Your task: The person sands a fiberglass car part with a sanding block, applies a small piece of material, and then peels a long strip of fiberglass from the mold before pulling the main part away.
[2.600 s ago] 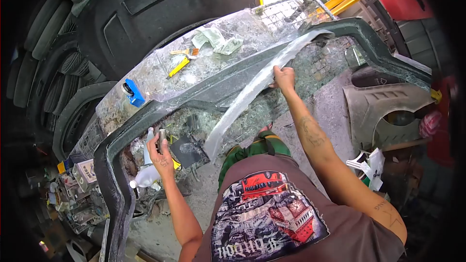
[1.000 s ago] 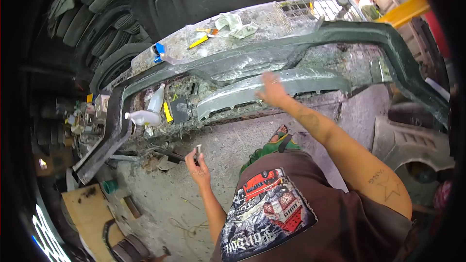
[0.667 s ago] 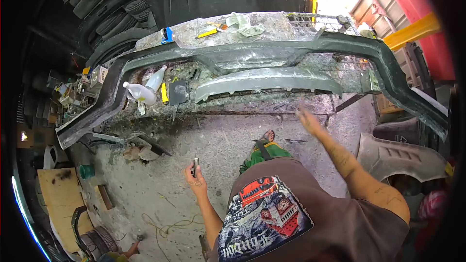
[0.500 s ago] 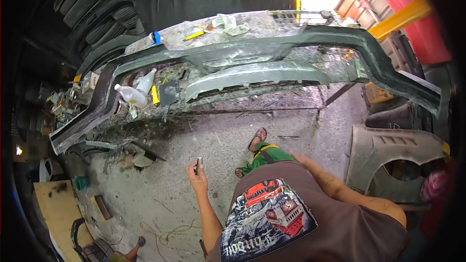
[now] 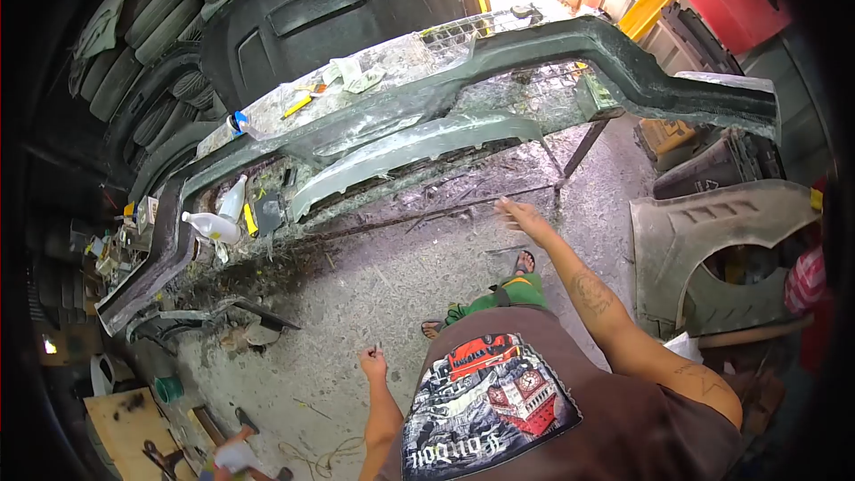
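Observation:
My left hand [image 5: 374,363] is closed low over the floor, with only the tip of a small silver and dark object showing at the fingers; its kind I cannot make out. My right hand [image 5: 525,219] stretches forward with its fingers extended, holding nothing visible. It is nearest the front edge of the work stand, apart from the car parts there. A long dark grey car bumper [image 5: 392,118] spans the stand. In front of its middle lies a lighter grey curved trim piece [image 5: 419,156].
White plastic bottles [image 5: 212,226] and a yellow-handled tool [image 5: 250,221] lie at the bench's left. A fender panel [image 5: 663,240] stands at the right. Another person's arm [image 5: 233,445] shows at the lower left, near a wooden board [image 5: 134,428]. A cord [image 5: 325,463] lies on the floor.
My right hand has swung up and forward from beside my body. My left hand has dropped lower, the object in it now mostly hidden. The view has turned and shifted right.

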The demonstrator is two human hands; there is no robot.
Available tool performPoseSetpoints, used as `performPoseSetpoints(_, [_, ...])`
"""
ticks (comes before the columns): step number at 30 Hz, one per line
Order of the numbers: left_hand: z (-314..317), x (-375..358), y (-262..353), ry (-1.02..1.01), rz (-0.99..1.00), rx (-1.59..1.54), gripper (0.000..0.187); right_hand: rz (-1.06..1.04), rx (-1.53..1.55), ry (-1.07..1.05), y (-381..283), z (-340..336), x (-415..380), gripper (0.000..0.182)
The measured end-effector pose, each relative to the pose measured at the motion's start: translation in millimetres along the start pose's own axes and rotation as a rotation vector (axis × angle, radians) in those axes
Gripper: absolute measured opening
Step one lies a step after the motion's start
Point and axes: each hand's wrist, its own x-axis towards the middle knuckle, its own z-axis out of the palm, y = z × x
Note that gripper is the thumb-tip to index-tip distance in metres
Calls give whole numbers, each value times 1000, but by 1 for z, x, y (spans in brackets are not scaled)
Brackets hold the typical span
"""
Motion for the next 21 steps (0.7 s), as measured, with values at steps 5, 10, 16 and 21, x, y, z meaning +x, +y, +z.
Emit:
performPoseSetpoints(5, [42,-71,33,77,-52,40,23,-174,-594,-197,56,-91,7,58])
performPoseSetpoints(10, [90,-134,66,82,-115,147,21,-59,-1093,-361,142,-232,-26,46])
performPoseSetpoints(16, [140,-207,134,201,-122,75,22,635,-535,-1057,261,-374,-85,45])
performPoseSetpoints(21, [145,-229,162,187,-93,163,19,612,-579,-1149,178,-335,-59,45])
